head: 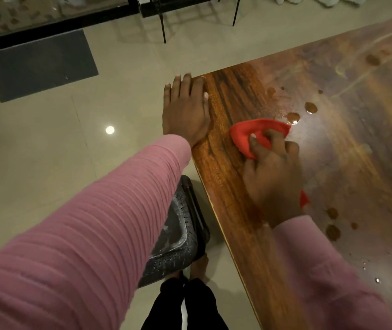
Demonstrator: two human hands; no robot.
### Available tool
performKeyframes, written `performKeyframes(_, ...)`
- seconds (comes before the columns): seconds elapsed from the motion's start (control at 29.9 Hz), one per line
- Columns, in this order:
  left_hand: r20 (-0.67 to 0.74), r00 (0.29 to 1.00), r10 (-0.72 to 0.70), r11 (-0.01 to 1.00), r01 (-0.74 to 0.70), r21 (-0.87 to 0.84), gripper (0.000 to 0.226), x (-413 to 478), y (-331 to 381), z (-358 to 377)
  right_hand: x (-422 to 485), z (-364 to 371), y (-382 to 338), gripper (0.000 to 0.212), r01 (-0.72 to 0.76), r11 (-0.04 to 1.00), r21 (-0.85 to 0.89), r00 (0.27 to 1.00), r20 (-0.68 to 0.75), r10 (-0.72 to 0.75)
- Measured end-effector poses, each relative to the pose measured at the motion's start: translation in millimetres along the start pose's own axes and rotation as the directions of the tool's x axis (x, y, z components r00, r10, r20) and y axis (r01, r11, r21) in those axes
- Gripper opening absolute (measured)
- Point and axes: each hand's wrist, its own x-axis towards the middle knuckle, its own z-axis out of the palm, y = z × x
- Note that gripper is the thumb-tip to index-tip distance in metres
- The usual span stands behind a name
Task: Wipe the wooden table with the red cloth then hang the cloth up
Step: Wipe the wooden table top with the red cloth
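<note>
Pinching crumpled red cloth (257,131) in curled right grip (273,179) on glossy wooden counter (226,91), brown spill drops (293,117) just beyond cloth's far edge.

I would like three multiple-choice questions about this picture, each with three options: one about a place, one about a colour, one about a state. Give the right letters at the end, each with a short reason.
1. Where does the left hand rest?
A. on the floor
B. on the corner of the wooden table
C. on a knee

2. What colour are the sleeves?
A. pink
B. green
C. white

3. In what state is the red cloth?
A. hanging on a hook
B. lying flat, untouched
C. bunched on the table, gripped by the right hand

Answers:
1 B: the palm lies flat at the table's corner.
2 A: both sleeves are pink.
3 C: the fingers curl over the cloth, next to brown spills.
</note>
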Motion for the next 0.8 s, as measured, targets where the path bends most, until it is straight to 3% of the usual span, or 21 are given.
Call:
performKeyframes(0.2,-0.019,1.0,0.004,1.0,-0.004,-0.002,0.044,1,-2,-1,-55,10,-34,0.044,0.284,0.958,0.029,0.956,0.062,-0.285)
performKeyframes(0.27,-0.017,1.0,0.002,1.0,-0.002,-0.01,0.044,1,-2,-1,-57,8,-23,0.043,0.316,0.948,0.042,0.946,0.062,-0.318)
performKeyframes(0.33,-0.016,1.0,0.009,1.0,-0.009,-0.01,0.044,1,-2,-1,-47,4,-5,0.046,0.247,0.969,-0.01,0.969,0.017,-0.247)
performKeyframes(0.43,-0.018,1.0,0.012,1.0,-0.013,-0.013,0.044,1,-2,0,-24,-4,18,0.046,0.028,0.997,-0.078,0.998,-0.046,-0.032)
performKeyframes(0.53,-0.03,1.0,-0.002,1.0,0.002,-0.026,0.044,2,-1,2,-24,-3,8,0.043,-0.082,0.996,-0.033,0.995,-0.051,0.081)
performKeyframes(0.7,-0.047,0.999,-0.013,0.999,0.011,-0.042,0.044,3,-2,5,-73,9,-24,0.042,0.234,0.971,0.039,0.97,0.055,-0.236)
performKeyframes(0.8,-0.051,0.999,0.002,0.999,-0.005,-0.048,0.043,1,-3,4,-77,5,-3,0.041,0.28,0.957,0.082,0.96,-0.003,-0.281)
